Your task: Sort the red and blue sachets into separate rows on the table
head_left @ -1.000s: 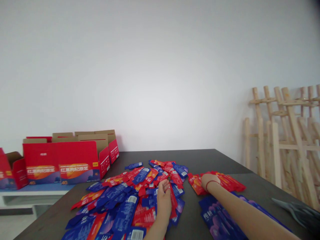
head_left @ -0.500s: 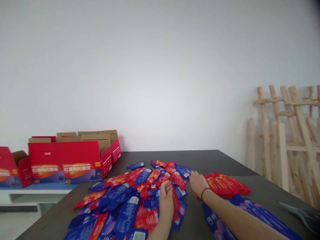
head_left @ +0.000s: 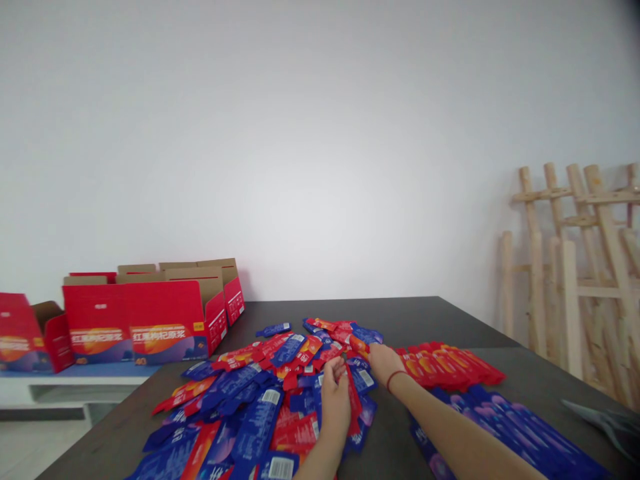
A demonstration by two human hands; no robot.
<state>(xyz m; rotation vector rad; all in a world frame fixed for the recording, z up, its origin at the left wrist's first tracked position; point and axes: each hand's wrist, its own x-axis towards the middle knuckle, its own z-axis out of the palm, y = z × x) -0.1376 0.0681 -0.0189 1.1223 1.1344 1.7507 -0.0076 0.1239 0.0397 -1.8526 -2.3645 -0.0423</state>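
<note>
A heap of red and blue flat sachets (head_left: 255, 423) spreads over the dark table in front of me. My left hand (head_left: 336, 397) is over its right side, fingers curled inward. A red sachet (head_left: 354, 397) runs along that hand; whether the fingers grip it is unclear. At the heap's right edge, my right hand (head_left: 386, 365) is closed on the end of a red-orange sachet (head_left: 359, 345). Right of this hand lies an overlapping row of red sachets (head_left: 450, 365). Nearer to me, a row of blue sachets (head_left: 520, 430) is partly covered by my right forearm.
Open red cartons (head_left: 165, 320) stand at the left on a low white stand (head_left: 60, 393). Scissors (head_left: 605, 423) lie at the table's (head_left: 400, 313) right side. Wooden frames (head_left: 570, 267) lean by the wall at the right.
My right hand has moved slightly left, from beside the red row to the heap, and now grips a red-orange sachet. My left hand's fingers are more curled. The view has shifted slightly.
</note>
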